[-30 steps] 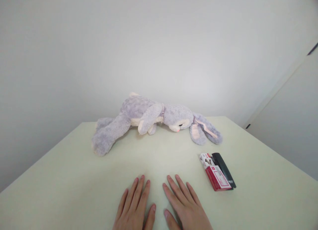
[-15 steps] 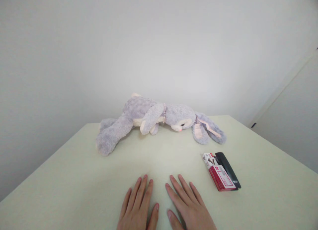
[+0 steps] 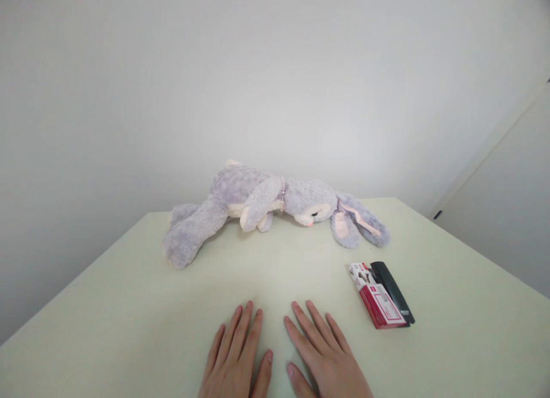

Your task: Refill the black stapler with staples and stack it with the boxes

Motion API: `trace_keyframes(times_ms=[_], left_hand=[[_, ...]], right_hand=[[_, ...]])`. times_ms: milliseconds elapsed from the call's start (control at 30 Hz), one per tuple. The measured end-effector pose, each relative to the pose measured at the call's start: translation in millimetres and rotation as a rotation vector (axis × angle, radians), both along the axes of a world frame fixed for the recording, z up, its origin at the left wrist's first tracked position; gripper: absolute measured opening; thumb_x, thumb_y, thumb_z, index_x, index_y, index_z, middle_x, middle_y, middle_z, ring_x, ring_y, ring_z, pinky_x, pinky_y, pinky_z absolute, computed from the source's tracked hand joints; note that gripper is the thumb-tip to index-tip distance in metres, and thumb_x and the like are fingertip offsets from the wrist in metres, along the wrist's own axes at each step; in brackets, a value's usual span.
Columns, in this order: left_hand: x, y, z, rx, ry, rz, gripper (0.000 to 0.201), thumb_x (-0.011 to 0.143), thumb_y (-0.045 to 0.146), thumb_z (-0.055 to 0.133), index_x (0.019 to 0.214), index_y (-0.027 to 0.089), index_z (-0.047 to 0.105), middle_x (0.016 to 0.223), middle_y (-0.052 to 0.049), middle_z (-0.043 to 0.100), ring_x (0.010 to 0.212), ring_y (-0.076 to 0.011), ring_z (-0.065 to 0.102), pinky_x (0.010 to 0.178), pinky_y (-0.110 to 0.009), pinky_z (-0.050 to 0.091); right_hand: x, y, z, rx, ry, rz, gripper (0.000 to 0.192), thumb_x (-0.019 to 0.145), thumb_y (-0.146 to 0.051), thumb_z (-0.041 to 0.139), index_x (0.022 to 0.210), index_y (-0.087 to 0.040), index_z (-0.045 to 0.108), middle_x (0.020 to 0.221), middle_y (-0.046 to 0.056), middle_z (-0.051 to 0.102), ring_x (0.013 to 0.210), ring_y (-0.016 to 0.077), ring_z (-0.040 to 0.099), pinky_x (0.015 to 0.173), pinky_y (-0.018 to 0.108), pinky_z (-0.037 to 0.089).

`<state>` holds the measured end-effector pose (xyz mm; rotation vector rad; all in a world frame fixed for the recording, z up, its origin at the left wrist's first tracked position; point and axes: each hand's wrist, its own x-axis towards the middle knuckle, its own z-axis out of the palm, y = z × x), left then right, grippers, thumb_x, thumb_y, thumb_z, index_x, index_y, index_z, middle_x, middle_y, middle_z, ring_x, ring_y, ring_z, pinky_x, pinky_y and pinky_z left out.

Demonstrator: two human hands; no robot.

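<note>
My left hand (image 3: 234,355) lies flat on the pale green table (image 3: 129,306) at the near edge of the view, fingers spread and holding nothing. Beside it, a small gap away, my right hand (image 3: 329,355) also rests palm down with its fingers apart. Beyond both hands a grey-lilac plush rabbit (image 3: 240,189) lies on its side, head and long ears to the right, a bead string round its neck. To the right of my right hand sit a red and white small box (image 3: 382,306) and a black stapler (image 3: 391,289), close together. Neither hand touches them.
A plain pale wall (image 3: 275,89) rises behind the table, close to the rabbit's back. At the far right stands a white panel (image 3: 507,203) with a dark fitting (image 3: 437,215) near the table's edge.
</note>
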<state>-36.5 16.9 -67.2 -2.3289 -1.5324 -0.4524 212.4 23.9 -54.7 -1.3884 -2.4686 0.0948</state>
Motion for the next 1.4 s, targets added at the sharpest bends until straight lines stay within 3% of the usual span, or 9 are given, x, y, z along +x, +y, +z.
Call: trace_keyframes(times_ms=[567, 833, 1033, 1200, 1400], left_hand=[[6, 0, 6.6, 0.098, 0.046, 0.007, 0.077, 0.099, 0.045, 0.052, 0.166, 0.023, 0.020, 0.161, -0.007, 0.047, 0.144, -0.0256, 0.051, 0.107, -0.044, 0.050], [9, 0, 2.8, 0.109, -0.030, 0.011, 0.073, 0.099, 0.043, 0.049, 0.165, 0.025, 0.024, 0.161, -0.005, 0.048, 0.146, -0.0251, 0.048, 0.108, -0.044, 0.048], [9, -2, 7.4, 0.078, 0.007, 0.020, 0.074, 0.099, 0.044, 0.051, 0.165, 0.024, 0.022, 0.162, -0.005, 0.045, 0.147, -0.0249, 0.048, 0.108, -0.045, 0.050], [10, -3, 10.6, 0.077, 0.000, 0.017, 0.074, 0.100, 0.044, 0.052, 0.165, 0.023, 0.023, 0.163, -0.006, 0.044, 0.147, -0.0250, 0.048, 0.107, -0.046, 0.051], [12, -3, 9.3, 0.086, -0.011, 0.024, 0.071, 0.100, 0.044, 0.052, 0.163, 0.023, 0.028, 0.163, -0.005, 0.043, 0.149, -0.0246, 0.045, 0.108, -0.046, 0.050]], right_hand=[[1, 0, -5.0, 0.090, -0.050, 0.018, 0.074, 0.094, -0.041, 0.062, 0.162, -0.034, 0.035, 0.165, 0.007, 0.031, 0.147, 0.0417, 0.043, 0.107, 0.065, 0.052], [1, 0, 2.8, -0.021, -0.021, 0.026, 0.071, 0.096, -0.042, 0.060, 0.162, -0.036, 0.034, 0.166, 0.005, 0.025, 0.149, 0.0432, 0.038, 0.110, 0.070, 0.047], [1, -1, 10.7, -0.092, 0.059, 0.012, 0.072, 0.097, -0.041, 0.060, 0.162, -0.042, 0.030, 0.167, 0.000, 0.024, 0.151, 0.0418, 0.035, 0.116, 0.069, 0.042], [1, -3, 22.5, -0.160, 0.051, 0.005, 0.066, 0.099, -0.042, 0.056, 0.161, -0.039, 0.034, 0.167, -0.001, 0.022, 0.153, 0.0406, 0.031, 0.118, 0.069, 0.039], [1, -5, 30.3, -0.153, 0.069, -0.005, 0.064, 0.099, -0.039, 0.058, 0.160, -0.041, 0.036, 0.167, -0.002, 0.024, 0.153, 0.0383, 0.031, 0.119, 0.066, 0.039]])
